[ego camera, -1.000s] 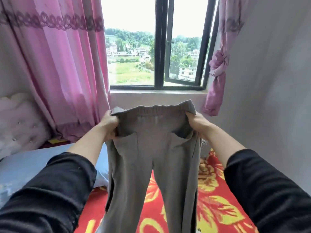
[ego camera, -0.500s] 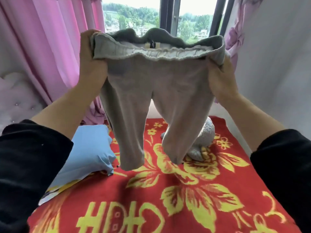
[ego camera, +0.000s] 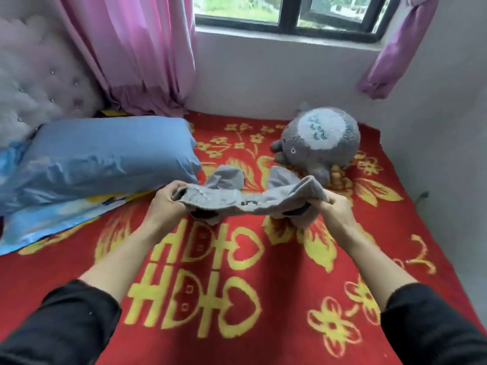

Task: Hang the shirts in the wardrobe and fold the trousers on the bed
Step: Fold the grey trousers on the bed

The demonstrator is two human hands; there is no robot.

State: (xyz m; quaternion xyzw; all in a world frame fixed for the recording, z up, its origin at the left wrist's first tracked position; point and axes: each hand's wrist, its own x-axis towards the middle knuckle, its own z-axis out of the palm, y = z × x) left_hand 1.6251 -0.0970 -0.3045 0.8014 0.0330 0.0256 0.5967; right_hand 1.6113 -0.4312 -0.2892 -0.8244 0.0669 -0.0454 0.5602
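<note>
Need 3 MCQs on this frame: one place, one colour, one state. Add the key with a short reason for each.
1. Where is the grey plush toy?
A) on the windowsill
B) on the red blanket
C) on the floor

2. What colour is the pillow?
A) blue
B) green
C) white

3. What state are the grey trousers in?
A) lying free, untouched
B) hanging from a hanger
C) gripped by the left hand and the right hand

Key:
1 B, the toy rests on the blanket's flower pattern.
2 A, the pillowcase is plain blue.
3 C, each hand's fingers curl round one end of the waistband.
</note>
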